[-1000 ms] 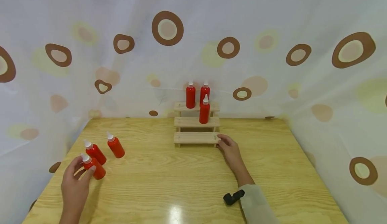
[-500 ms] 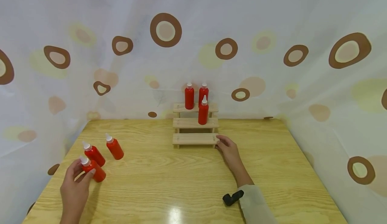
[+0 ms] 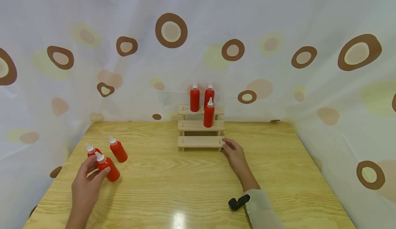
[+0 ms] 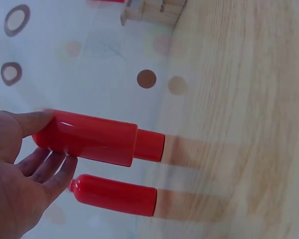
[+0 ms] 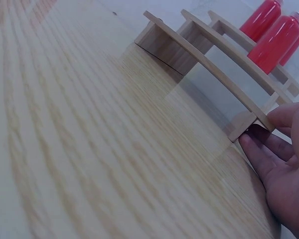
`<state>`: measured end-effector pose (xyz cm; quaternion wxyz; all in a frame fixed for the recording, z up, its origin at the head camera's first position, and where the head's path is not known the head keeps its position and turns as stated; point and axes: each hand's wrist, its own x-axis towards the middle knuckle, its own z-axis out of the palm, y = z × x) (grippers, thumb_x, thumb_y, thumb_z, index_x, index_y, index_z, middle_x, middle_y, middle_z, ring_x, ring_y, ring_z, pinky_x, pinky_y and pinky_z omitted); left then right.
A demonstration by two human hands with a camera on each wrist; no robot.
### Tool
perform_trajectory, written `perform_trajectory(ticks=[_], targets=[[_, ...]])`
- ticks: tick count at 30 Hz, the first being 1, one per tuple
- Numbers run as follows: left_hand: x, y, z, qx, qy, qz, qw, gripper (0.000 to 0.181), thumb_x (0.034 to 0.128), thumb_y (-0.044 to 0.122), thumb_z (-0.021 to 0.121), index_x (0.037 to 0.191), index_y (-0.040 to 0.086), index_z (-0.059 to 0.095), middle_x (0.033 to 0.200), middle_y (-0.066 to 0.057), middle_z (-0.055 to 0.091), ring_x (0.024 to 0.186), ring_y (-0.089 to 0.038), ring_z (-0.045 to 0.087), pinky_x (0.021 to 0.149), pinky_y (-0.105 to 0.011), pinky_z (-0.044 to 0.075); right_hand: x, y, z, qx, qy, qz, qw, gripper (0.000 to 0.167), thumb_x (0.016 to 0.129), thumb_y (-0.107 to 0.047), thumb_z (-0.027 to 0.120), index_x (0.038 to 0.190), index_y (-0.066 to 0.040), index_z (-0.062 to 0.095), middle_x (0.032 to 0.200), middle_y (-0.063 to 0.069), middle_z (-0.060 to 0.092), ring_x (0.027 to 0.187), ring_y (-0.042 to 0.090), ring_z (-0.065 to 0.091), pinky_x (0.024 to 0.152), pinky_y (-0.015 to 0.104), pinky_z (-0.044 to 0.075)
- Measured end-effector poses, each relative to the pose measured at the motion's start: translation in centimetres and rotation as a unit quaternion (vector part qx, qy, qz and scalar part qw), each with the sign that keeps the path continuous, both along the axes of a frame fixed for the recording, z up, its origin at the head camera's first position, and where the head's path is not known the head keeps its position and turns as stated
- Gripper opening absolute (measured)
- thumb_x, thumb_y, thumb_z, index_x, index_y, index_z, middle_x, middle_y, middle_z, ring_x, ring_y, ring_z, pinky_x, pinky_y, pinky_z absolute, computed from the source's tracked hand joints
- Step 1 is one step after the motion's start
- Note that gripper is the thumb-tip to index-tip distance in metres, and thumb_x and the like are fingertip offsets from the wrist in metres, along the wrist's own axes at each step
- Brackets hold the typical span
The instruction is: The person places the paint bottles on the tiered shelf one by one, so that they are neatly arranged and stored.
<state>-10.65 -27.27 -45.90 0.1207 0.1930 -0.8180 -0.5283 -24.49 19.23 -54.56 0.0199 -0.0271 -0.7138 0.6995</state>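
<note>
My left hand (image 3: 86, 186) holds a red squeeze bottle (image 3: 110, 172) with a white pointed cap, thumb on one side and fingers on the other. In the left wrist view this held bottle (image 4: 89, 139) appears lifted off the table. Two similar bottles stand close by: one (image 3: 120, 152) beyond it, another (image 3: 94, 152) partly hidden behind my hand. My right hand (image 3: 237, 155) grips the right end of the lowest step of a three-tier wooden rack (image 3: 199, 141); the right wrist view shows fingers above and below that end (image 5: 269, 124).
Two red bottles stand on the rack's top step, one at left (image 3: 194, 100), one at right (image 3: 209, 93). A third (image 3: 208, 116) is on the middle step. A patterned cloth (image 3: 263, 16) hangs behind and beside the wood-grain table (image 3: 173, 181).
My left hand has moved right and slightly away from me with its bottle, now partly covering the bottle behind. My right hand and the rack stay in place.
</note>
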Motion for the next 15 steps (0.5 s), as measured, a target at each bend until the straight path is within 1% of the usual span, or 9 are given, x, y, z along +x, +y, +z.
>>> perform_trajectory(ticks=[3, 5, 10, 15], targets=[[-0.4, 0.6, 0.6, -0.008, 0.007, -0.026, 0.9996, 0.064, 0.0958, 0.023, 0.071, 0.152, 0.017, 0.041, 0.141, -0.005, 0.051, 0.116, -0.004, 0.049, 0.083, 0.001, 0.044, -0.1, -0.2, -0.1, 0.0, 0.001, 0.001, 1.0, 0.034, 0.102, -0.009, 0.055, 0.135, 0.001, 0.059, 0.132, 0.022, 0.058, 0.102, 0.008, 0.063, 0.09, 0.024, 0.057], [-0.8, 1.2, 1.0, -0.011, 0.015, -0.044, 0.9989, 0.063, 0.0961, 0.025, 0.07, 0.152, 0.016, 0.042, 0.143, -0.006, 0.051, 0.117, -0.006, 0.05, 0.083, 0.001, 0.044, -0.2, -0.1, -0.1, -0.004, 0.001, 0.0, 1.0, 0.034, 0.102, -0.008, 0.055, 0.135, 0.002, 0.059, 0.131, 0.022, 0.058, 0.101, 0.008, 0.064, 0.091, 0.024, 0.057], [-2.0, 2.5, 1.8, 0.005, 0.035, -0.085, 0.9958, 0.061, 0.0975, 0.023, 0.068, 0.152, 0.015, 0.042, 0.144, -0.009, 0.05, 0.115, -0.009, 0.053, 0.084, -0.001, 0.045, -0.3, -0.2, -0.2, -0.013, -0.004, 0.002, 0.9999, 0.035, 0.102, -0.008, 0.056, 0.135, 0.001, 0.059, 0.133, 0.021, 0.057, 0.104, 0.008, 0.063, 0.091, 0.024, 0.057], [-3.6, 3.8, 2.4, 0.003, 0.055, -0.129, 0.9902, 0.062, 0.0977, 0.024, 0.068, 0.153, 0.016, 0.04, 0.145, -0.011, 0.051, 0.123, -0.022, 0.053, 0.085, -0.001, 0.043, -0.1, -0.1, 0.0, -0.009, -0.004, -0.003, 0.9999, 0.033, 0.101, -0.008, 0.056, 0.133, -0.001, 0.061, 0.133, 0.019, 0.058, 0.104, 0.009, 0.063, 0.089, 0.023, 0.057]])
